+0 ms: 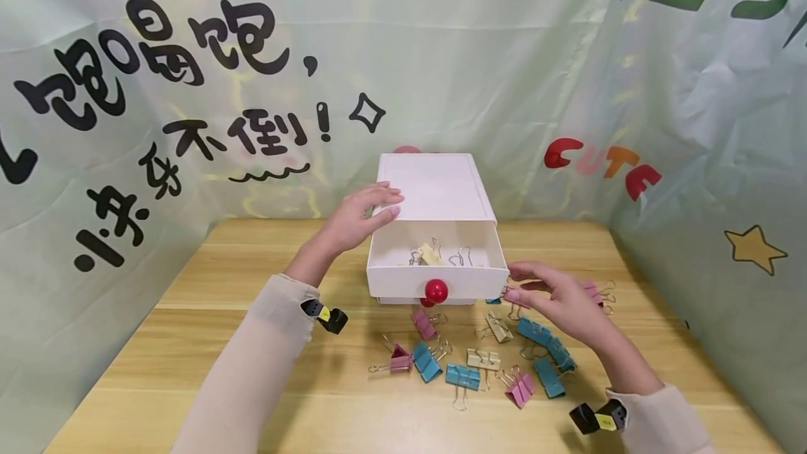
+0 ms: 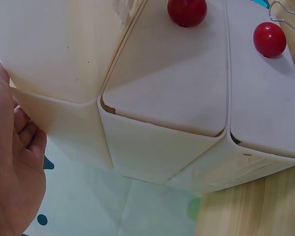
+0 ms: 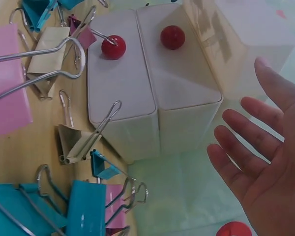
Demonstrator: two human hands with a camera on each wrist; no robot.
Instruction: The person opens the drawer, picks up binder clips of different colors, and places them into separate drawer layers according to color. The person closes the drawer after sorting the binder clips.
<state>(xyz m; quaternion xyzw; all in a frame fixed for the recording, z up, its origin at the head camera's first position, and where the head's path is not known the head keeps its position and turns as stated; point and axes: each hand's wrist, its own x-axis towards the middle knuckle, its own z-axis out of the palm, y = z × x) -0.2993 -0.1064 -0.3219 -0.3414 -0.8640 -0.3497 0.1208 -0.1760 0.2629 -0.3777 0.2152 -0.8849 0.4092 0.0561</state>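
A white box with drawers (image 1: 435,188) stands on the table, its top drawer (image 1: 403,282) pulled out. Inside lie cream binder clips (image 1: 431,255), their wire handles raised. My left hand (image 1: 359,216) rests on the box's upper left edge, thumb near the front; the left wrist view shows bent fingers (image 2: 32,135) against its side. My right hand (image 1: 555,296) is beside the drawer's front right corner, above the clips. Its spread fingers (image 3: 241,147) hold nothing in the right wrist view. Red round knobs (image 2: 187,11) mark the drawer fronts.
Several pink, blue and cream binder clips lie on the wooden table (image 1: 252,300) before and right of the box, including a blue clip (image 1: 463,377) and a pink clip (image 1: 520,389). A printed cloth (image 1: 441,76) hangs behind and at both sides.
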